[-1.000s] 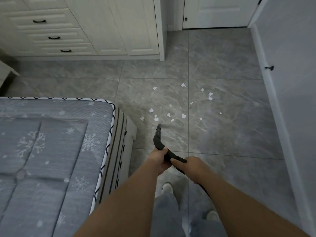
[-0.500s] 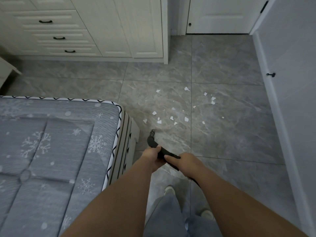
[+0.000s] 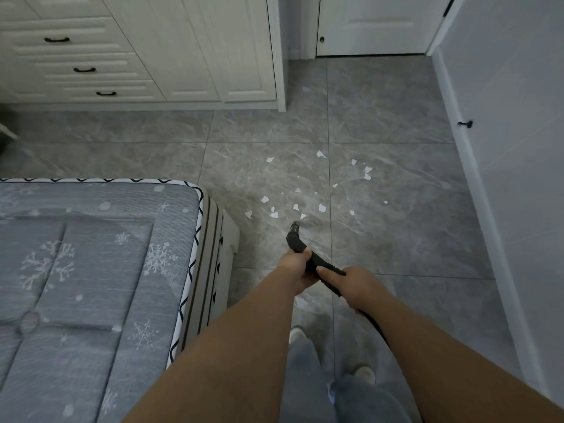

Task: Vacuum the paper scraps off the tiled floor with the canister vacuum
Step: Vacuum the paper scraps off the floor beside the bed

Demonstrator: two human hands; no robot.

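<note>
While the person stood on the grey tiled floor, both hands gripped the black vacuum hose handle. The left hand was wrapped closed around the handle's forward bend, and the right hand was curled shut around the part just behind it, thumb laid along the top. From the right hand the black hose ran back toward 6 o'clock beside the forearm. The handle's open tip pointed toward 12 o'clock and sat just short of the nearest white paper scraps, which lay scattered over the tiles from 11 to 1 o'clock of the tip. A bed with a grey snowflake cover lay at 9 o'clock, and a white drawer cabinet stood at 11 o'clock. The canister itself was out of view.
</note>
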